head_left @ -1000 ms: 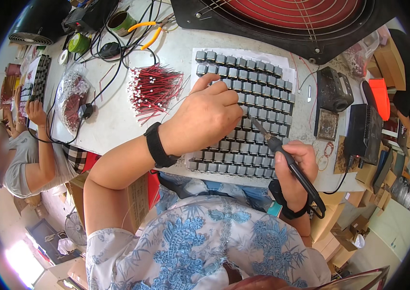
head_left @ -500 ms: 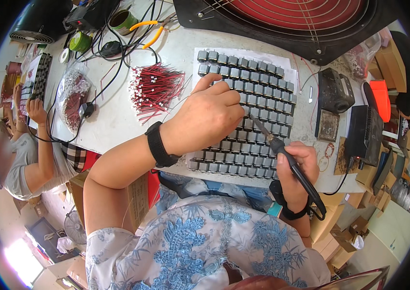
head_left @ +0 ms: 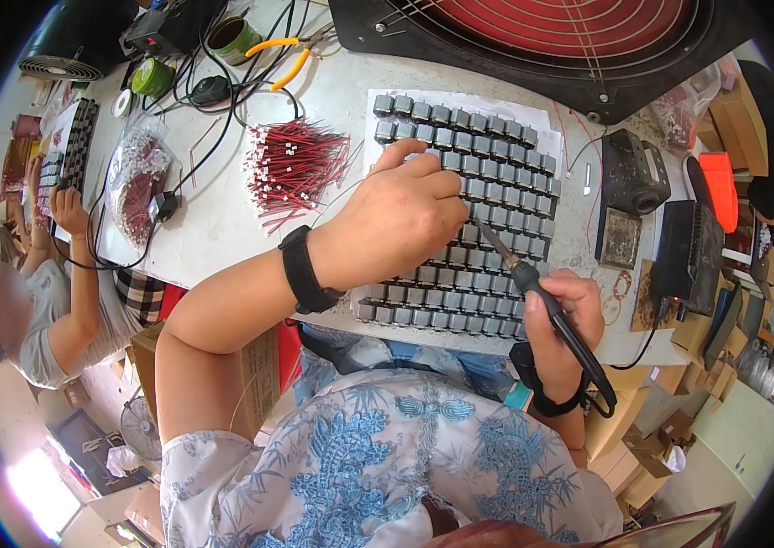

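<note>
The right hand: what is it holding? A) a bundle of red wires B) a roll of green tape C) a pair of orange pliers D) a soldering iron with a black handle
D: the right hand grips the black handle of a soldering iron, whose tip points at the rows of small grey motors, while the orange pliers lie far up the table.

A small electronics assembly workshop.
A crowded workbench is seen, laid with rows of small grey motors, a bundle of red wires, a soldering iron, pliers and stacked cardboard boxes.
</note>
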`<state>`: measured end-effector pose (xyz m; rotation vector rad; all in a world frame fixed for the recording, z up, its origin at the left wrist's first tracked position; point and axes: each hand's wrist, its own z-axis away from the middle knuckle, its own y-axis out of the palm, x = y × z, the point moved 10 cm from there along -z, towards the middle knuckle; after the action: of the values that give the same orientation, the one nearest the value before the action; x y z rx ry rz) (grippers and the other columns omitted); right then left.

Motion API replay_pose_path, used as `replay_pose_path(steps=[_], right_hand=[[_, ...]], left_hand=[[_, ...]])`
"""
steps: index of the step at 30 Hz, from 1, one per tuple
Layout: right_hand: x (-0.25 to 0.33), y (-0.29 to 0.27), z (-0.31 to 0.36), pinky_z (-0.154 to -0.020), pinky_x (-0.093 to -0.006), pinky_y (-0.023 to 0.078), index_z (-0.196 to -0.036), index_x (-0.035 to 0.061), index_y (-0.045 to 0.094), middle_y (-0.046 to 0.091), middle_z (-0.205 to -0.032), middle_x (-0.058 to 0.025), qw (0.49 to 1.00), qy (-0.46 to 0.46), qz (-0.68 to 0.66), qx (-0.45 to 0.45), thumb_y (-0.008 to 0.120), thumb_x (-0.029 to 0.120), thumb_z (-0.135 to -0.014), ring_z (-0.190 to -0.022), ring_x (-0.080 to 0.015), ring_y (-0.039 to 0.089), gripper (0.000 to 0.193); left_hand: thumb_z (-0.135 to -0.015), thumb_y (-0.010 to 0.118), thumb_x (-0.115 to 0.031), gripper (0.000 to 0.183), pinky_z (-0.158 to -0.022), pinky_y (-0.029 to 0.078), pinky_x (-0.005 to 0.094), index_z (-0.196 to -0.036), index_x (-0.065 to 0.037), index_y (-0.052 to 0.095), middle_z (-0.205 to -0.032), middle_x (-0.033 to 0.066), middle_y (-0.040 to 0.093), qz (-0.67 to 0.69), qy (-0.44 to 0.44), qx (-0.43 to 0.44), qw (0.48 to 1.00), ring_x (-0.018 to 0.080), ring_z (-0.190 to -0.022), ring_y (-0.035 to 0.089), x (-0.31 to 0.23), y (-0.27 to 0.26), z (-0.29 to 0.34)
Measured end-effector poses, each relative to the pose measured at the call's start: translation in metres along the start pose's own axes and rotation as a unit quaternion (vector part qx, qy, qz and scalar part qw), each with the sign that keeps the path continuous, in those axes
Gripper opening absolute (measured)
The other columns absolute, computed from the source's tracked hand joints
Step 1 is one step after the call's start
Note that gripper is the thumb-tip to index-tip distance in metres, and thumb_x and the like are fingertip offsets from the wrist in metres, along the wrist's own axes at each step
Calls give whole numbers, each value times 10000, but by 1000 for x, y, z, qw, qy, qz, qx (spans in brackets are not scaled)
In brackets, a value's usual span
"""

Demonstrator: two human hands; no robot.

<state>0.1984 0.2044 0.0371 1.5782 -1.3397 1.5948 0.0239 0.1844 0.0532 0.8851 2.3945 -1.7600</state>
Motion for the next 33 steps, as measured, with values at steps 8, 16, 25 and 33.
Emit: replay_pose_path(steps=[8, 16, 25, 33], right_hand=[[-1, 1, 1, -644, -215, 477, -961, -11, 562, 575, -906, -101, 1000, -7, 2, 1, 684, -28, -777, -713, -94, 572, 222], [-2, -4, 3, -658, -226, 478, -960, -12, 568, 578, -934, -116, 1000, -16, 18, -9, 684, -37, -764, -712, -99, 570, 229], [-3, -1, 2, -651, -219, 481, -962, -7, 572, 569, -956, -115, 1000, 6, -3, -2, 688, -28, -771, -716, -94, 574, 224], [-4, 2, 2, -654, -229, 483, -974, -3, 567, 573, -943, -113, 1000, 8, 0, 7, 692, -8, -780, -718, -104, 572, 231]], left_hand=[[-701, 713, -109, 117, -923, 414, 404, -799, -107, 648, -745, 11, 525, 3, 6, 4, 1000, 212, -801, 541, -2, 3, -1], [-700, 718, -111, 109, -926, 426, 412, -786, -107, 651, -741, 12, 531, -10, -10, -13, 1000, 212, -797, 551, 1, -1, -1], [-700, 718, -116, 105, -932, 422, 419, -776, -106, 645, -739, 14, 526, -23, -10, -7, 1000, 213, -797, 549, 0, -1, 0], [-708, 718, -107, 101, -938, 420, 429, -775, -98, 643, -744, 17, 530, -12, -21, -16, 1000, 222, -799, 552, 3, -7, 2]])
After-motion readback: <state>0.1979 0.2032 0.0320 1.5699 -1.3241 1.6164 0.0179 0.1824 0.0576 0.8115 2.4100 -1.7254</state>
